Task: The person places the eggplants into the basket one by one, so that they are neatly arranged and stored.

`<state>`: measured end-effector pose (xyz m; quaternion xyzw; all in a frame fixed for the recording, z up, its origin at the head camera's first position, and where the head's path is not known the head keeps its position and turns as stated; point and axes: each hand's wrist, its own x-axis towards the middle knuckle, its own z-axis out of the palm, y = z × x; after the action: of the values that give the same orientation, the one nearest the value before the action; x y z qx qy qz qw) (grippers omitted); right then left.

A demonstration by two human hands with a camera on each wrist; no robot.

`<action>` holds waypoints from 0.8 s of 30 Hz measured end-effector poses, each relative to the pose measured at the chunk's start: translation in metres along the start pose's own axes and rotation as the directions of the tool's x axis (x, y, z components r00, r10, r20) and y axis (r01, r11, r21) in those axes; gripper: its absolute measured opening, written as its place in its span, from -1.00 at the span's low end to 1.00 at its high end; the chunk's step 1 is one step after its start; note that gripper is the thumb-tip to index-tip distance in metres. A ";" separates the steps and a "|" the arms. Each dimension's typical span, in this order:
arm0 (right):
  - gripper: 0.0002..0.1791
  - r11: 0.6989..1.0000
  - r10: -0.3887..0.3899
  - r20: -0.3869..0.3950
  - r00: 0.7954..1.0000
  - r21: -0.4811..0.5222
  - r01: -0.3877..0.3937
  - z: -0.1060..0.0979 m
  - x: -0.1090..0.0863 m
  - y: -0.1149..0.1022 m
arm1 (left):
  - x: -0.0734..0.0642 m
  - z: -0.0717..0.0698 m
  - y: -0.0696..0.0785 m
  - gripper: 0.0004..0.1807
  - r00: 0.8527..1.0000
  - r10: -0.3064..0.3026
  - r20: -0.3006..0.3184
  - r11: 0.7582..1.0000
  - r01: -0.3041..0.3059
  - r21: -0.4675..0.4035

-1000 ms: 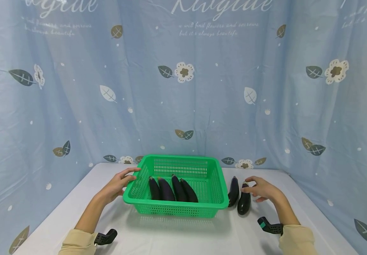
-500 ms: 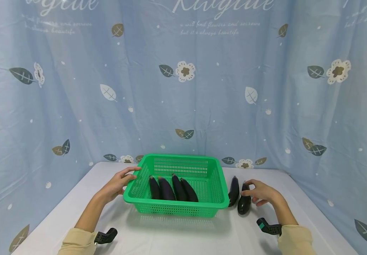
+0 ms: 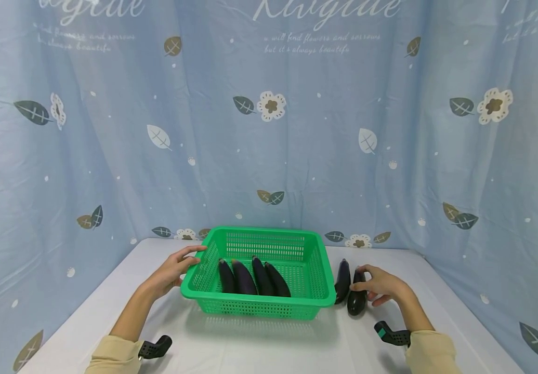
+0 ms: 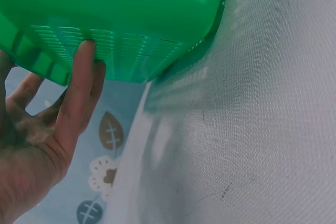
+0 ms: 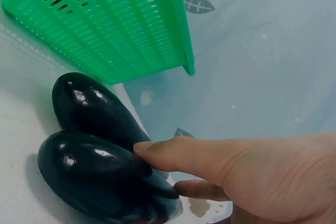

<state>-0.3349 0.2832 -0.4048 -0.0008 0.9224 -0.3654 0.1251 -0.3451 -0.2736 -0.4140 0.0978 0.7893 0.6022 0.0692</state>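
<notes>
Left hand [image 3: 168, 272] holds green basket [image 3: 259, 300] by left rim, right hand [image 3: 383, 284] pinches rightmost eggplant [image 3: 356, 304] on table [image 3: 250, 348] right of it, fat end near; likely firm, slick, fairly light, so grip mid-body, not stem end.

Fingers [image 5: 202, 188] on the nearer eggplant [image 5: 92, 177]
</notes>
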 end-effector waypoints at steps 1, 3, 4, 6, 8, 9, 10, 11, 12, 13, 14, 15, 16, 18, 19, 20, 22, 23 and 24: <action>-0.13 1.000 0.001 0.000 1.000 0.002 -0.001 0.000 0.000 0.000 | 0.000 0.000 0.000 -0.44 1.000 0.000 0.000 1.000 0.000 -0.002; -0.14 1.000 0.006 -0.002 1.000 0.010 -0.006 0.000 0.000 -0.001 | 0.000 0.000 0.000 -0.44 1.000 0.000 0.000 1.000 0.000 -0.002; -0.15 1.000 0.009 -0.002 1.000 0.014 -0.009 0.000 0.000 -0.001 | 0.000 0.000 0.000 -0.44 1.000 0.001 0.001 1.000 -0.001 -0.002; -0.17 1.000 0.010 0.001 1.000 0.018 -0.010 0.001 0.000 -0.001 | 0.000 0.000 0.000 -0.44 1.000 0.002 0.001 1.000 -0.002 -0.003; -0.19 1.000 0.008 0.003 1.000 0.017 -0.008 0.001 0.001 0.000 | 0.000 0.000 0.001 -0.46 1.000 0.002 0.002 1.000 -0.002 -0.005; -0.20 1.000 0.009 0.004 1.000 0.018 -0.009 0.001 0.001 0.000 | 0.000 0.000 0.001 -0.46 1.000 0.002 0.004 1.000 -0.002 -0.004; -0.21 1.000 0.006 0.005 1.000 0.016 -0.006 0.001 0.001 0.000 | 0.000 0.000 0.001 -0.46 1.000 0.003 0.005 1.000 -0.003 -0.005; -0.22 1.000 0.004 0.007 1.000 0.017 -0.005 0.002 0.002 0.001 | -0.001 0.000 0.001 -0.46 1.000 0.003 0.005 1.000 -0.003 -0.006; -0.22 1.000 0.003 0.006 1.000 0.019 -0.003 0.002 0.002 0.001 | -0.001 0.000 0.001 -0.46 1.000 0.003 0.005 1.000 -0.003 -0.008; -0.23 1.000 0.002 0.005 1.000 0.021 -0.002 0.002 0.002 0.001 | -0.001 0.000 0.001 -0.45 1.000 0.002 0.006 1.000 -0.002 -0.007; -0.23 1.000 0.000 0.005 1.000 0.025 -0.001 0.002 0.002 0.001 | -0.001 0.000 0.001 -0.45 1.000 0.002 0.006 1.000 -0.002 -0.008; -0.24 1.000 0.000 0.005 1.000 0.028 0.000 0.003 0.002 0.001 | -0.001 0.000 0.001 -0.44 1.000 0.001 0.004 1.000 -0.001 -0.008; -0.24 1.000 -0.004 0.004 1.000 0.030 0.004 0.003 0.001 0.001 | -0.001 0.000 0.001 -0.44 1.000 0.000 0.003 1.000 0.000 -0.010; -0.25 0.999 -0.001 0.004 1.000 0.040 0.001 0.002 0.001 0.000 | -0.001 0.000 0.001 -0.44 1.000 -0.002 0.003 1.000 0.002 -0.013; -0.26 0.999 0.001 0.004 1.000 0.045 -0.001 0.002 0.001 0.001 | -0.001 0.000 0.001 -0.44 1.000 -0.003 0.004 1.000 0.003 -0.015; -0.26 0.999 0.004 0.004 1.000 0.051 -0.004 0.002 0.001 0.001 | -0.001 0.000 0.001 -0.44 1.000 -0.004 0.004 1.000 0.004 -0.017; -0.27 0.998 0.011 0.004 1.000 0.060 -0.011 0.002 0.002 0.001 | -0.001 0.000 0.001 -0.43 1.000 -0.005 0.006 1.000 0.005 -0.021; -0.27 0.998 0.013 0.006 1.000 0.064 -0.013 0.001 0.002 0.001 | 0.000 0.000 0.001 -0.43 1.000 -0.004 0.008 1.000 0.004 -0.021; -0.28 0.998 0.014 0.006 1.000 0.068 -0.014 0.001 0.002 0.001 | 0.000 0.000 0.001 -0.43 1.000 -0.005 0.007 1.000 0.005 -0.022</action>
<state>-0.3364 0.2833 -0.4069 0.0089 0.9091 -0.3956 0.1303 -0.3447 -0.2734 -0.4131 0.0972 0.7827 0.6102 0.0743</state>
